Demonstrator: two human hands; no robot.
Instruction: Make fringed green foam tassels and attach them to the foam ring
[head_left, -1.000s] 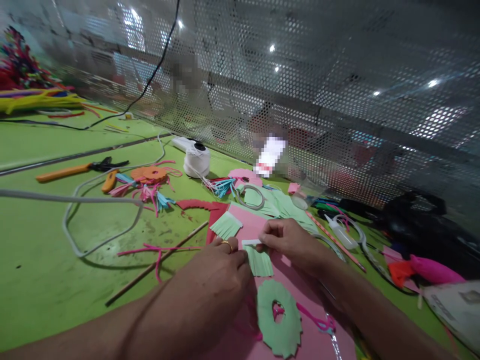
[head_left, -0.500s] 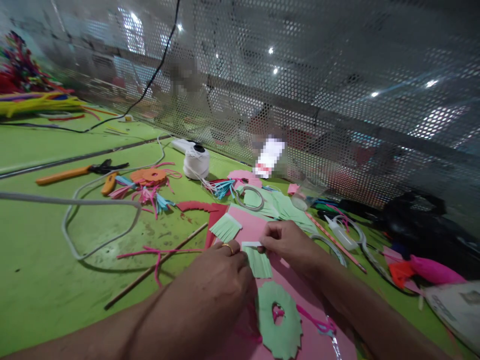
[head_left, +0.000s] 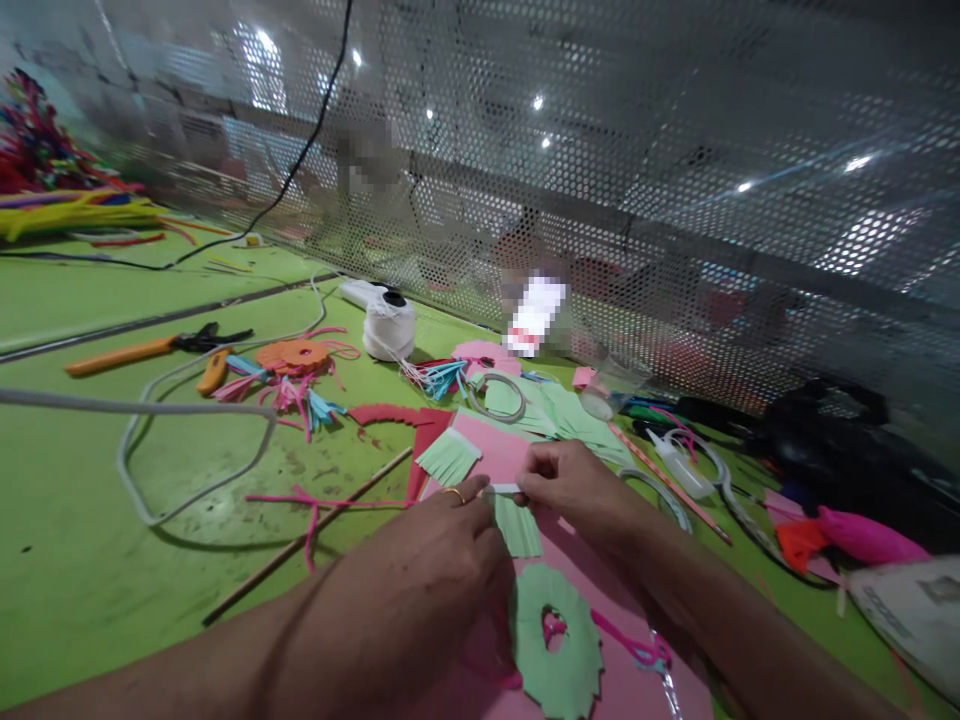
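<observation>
A fringed green paper strip [head_left: 517, 527] with a white top edge lies on the pink sheet [head_left: 592, 580]. My right hand [head_left: 562, 485] pinches the right end of its white edge between thumb and finger. My left hand [head_left: 450, 560], with a ring on one finger, is at the left end of that edge; its fingers are bent over the strip and its fingertips are partly hidden. Just beyond is a second fringed green piece [head_left: 450, 456]. Nearer me lies a green paper ring [head_left: 559, 640] with a notched rim and pink string in its hole.
Orange-handled pliers [head_left: 124, 355], a white thread spool [head_left: 390, 328] and orange paper with tassels [head_left: 294, 356] sit at left. A stick [head_left: 300, 540] lies beside my left arm. A glue bottle [head_left: 686, 470], pencil [head_left: 667, 480] and clear cup [head_left: 611, 388] are at right. Perforated metal [head_left: 465, 200] stands behind.
My left fingers have shifted slightly along the strip's white edge. The view has moved a little; my right hand keeps its pinch.
</observation>
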